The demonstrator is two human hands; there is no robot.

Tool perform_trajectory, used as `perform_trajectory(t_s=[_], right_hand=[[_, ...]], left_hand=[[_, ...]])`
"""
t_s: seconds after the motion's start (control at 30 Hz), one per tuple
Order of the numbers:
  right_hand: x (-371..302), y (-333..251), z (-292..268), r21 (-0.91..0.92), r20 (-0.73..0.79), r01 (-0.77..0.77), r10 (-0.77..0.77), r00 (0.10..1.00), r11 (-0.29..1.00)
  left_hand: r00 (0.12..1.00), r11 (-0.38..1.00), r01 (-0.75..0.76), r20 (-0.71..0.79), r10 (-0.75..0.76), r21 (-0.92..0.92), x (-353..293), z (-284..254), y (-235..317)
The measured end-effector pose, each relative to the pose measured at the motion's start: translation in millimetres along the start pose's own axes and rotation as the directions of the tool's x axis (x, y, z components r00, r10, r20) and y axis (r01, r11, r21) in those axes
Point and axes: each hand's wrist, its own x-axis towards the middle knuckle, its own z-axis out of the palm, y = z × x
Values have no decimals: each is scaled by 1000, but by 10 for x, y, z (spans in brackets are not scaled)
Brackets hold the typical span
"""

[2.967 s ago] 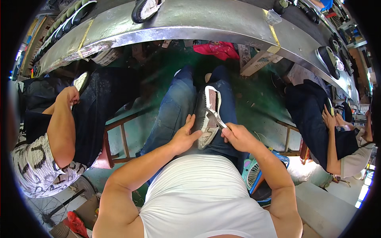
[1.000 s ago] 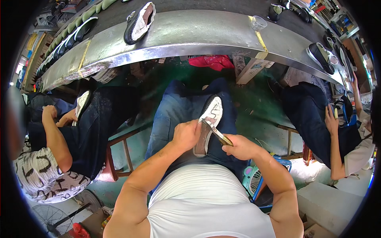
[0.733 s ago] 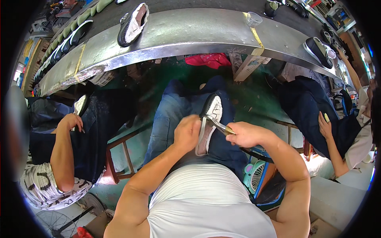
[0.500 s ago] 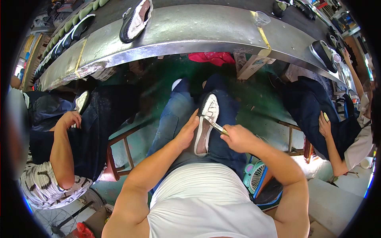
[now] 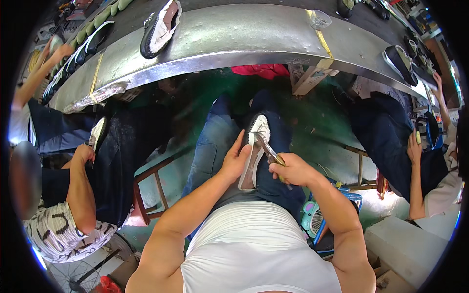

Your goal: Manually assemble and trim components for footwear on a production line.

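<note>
Across my thighs lies a shoe (image 5: 250,168), bottom side up, with its toe away from me. Its dark upper folds over into a white, pleated edge around the toe, and the middle of the underside is brownish. My left hand (image 5: 236,160) holds the shoe's left side, fingers along the edge and thumb over the underside. Wrapped around the handles of metal pincers (image 5: 266,145) is my right hand (image 5: 293,169). The pincers' head rests at the shoe's forefoot, by the pleated edge; I cannot tell whether the jaws grip it.
Ahead runs a metal-edged bench (image 5: 220,34) carrying another upturned shoe (image 5: 161,28), a clear cup (image 5: 320,19) and a dark shoe (image 5: 399,64). Co-workers sit at left and right, one's hand (image 5: 83,153) near a shoe. A small green fan (image 5: 309,217) stands by my right thigh.
The pincers have swung more upright, their head shifting toward the toe. My right hand has turned with them. At far left, a co-worker's hands now reach over the bench.
</note>
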Motion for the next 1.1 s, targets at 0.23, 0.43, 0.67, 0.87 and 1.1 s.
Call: perform_trajectory(t_s=[0.23,0.43,0.67,0.87,1.1], right_hand=[[182,279,634,246,-336,200,-110,936,949],[-31,312,34,678,131,-54,-48,990,733],[391,176,-112,112,-245,243,-210,947,964],[226,-81,-196,-36,-229,210,-213,950,977],[141,27,-14,-353,-256,326,-426,868,877]], left_hand=[[905,656,-360,76,420,663,-44,-3,41],[889,481,-390,185,419,785,-70,7,100],[962,478,-258,177,208,840,-91,130,252],[831,480,-476,197,520,737,-43,51,16],[992,771,-124,48,120,625,-33,8,52]])
